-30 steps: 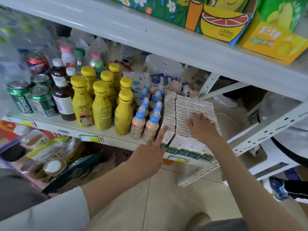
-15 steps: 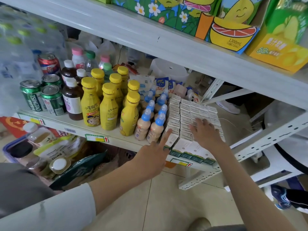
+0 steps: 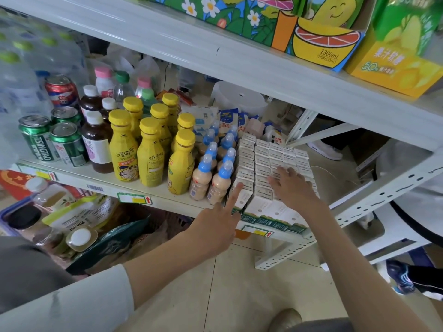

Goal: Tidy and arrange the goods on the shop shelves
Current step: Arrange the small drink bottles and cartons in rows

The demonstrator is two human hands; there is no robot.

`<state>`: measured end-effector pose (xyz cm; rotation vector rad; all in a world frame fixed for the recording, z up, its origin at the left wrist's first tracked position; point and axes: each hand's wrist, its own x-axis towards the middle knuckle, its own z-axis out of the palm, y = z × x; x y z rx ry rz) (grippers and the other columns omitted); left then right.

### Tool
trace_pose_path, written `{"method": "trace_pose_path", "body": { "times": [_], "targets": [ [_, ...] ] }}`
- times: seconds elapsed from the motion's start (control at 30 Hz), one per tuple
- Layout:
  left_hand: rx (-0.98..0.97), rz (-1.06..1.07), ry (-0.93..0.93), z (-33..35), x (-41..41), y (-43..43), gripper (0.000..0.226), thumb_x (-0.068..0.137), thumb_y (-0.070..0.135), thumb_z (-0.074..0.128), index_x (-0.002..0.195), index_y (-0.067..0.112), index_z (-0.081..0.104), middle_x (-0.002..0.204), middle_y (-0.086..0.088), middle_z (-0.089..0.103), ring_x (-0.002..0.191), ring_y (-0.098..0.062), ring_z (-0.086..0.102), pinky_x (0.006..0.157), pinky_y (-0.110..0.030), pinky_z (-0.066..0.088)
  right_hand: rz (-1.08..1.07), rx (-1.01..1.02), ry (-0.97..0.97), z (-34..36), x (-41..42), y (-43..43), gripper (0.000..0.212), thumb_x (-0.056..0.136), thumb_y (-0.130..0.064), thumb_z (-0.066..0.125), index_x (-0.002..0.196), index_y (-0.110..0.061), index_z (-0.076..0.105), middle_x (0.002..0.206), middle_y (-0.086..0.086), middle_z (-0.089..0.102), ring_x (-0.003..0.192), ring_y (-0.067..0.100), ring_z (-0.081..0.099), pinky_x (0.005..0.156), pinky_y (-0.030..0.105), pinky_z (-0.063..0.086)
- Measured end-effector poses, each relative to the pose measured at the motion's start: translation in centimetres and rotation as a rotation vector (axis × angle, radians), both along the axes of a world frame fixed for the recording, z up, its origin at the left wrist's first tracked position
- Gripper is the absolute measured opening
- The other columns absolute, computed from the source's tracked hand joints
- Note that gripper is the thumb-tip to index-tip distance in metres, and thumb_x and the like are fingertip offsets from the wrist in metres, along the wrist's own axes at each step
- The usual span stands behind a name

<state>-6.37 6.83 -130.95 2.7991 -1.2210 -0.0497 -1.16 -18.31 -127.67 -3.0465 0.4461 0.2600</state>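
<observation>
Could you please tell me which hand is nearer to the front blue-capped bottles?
Left. The left hand reaches its forefinger up just right of the blue-capped bottles; the right hand lies flat on the white cartons, farther right.

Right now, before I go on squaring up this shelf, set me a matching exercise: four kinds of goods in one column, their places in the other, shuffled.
Goods:
1. green cans
2. yellow bottles
3. blue-capped bottles
4. white cartons

Places:
A. under the right hand
B. just left of the brown bottles
C. right beside the cartons, on their left
D. between the brown bottles and the blue-capped bottles

Pairs: 1-B, 2-D, 3-C, 4-A.
</observation>
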Motion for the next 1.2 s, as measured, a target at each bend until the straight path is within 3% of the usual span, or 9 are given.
{"method": "trace_pose_path", "body": {
  "times": [0.23,0.53,0.97,1.2],
  "targets": [
    [-0.001,-0.005,-0.002,-0.1,0.1,0.2,0.029,0.103,0.031,0.049,0.129,0.018,0.05,0.161,-0.012,-0.038,0.116,-0.03,0.053,0.07,-0.037,0.05,0.02,-0.004,-0.068,1.5,-1.2,0.1,0.059,0.106,-0.056,0.028,0.155,-0.023,0.031,0.158,0.012,0.035,0.14,0.04,0.036,0.113,0.057,0.029],
    [-0.022,0.0,0.019,0.3,0.4,0.0,0.033,0.103,0.032,0.047,0.133,0.018,0.05,0.165,-0.012,-0.03,0.128,-0.033,0.048,0.068,-0.035,0.044,0.023,0.041,0.0,0.5,-2.1,1.3,0.06,0.105,-0.057,0.033,0.156,-0.026,0.029,0.163,0.01,0.029,0.145,0.04,0.031,0.117,0.057,0.027],
    [-0.034,-0.004,0.011,0.2,0.6,0.0,0.031,0.104,0.034,0.047,0.131,0.02,0.053,0.165,-0.01,-0.03,0.134,-0.031,0.045,0.078,-0.039,0.053,0.007,0.041,0.015,0.6,-1.8,1.4,0.06,0.106,-0.058,0.032,0.156,-0.025,0.03,0.161,0.011,0.033,0.143,0.041,0.032,0.116,0.056,0.028],
    [-0.021,0.006,0.031,0.9,0.6,0.3,0.033,0.104,0.033,0.048,0.134,0.02,0.052,0.166,-0.008,-0.027,0.129,-0.032,0.049,0.077,-0.037,0.049,0.007,0.028,0.013,0.6,-2.1,1.7,0.061,0.106,-0.057,0.031,0.157,-0.025,0.028,0.161,0.013,0.031,0.144,0.042,0.032,0.116,0.058,0.026]
  ]
}}
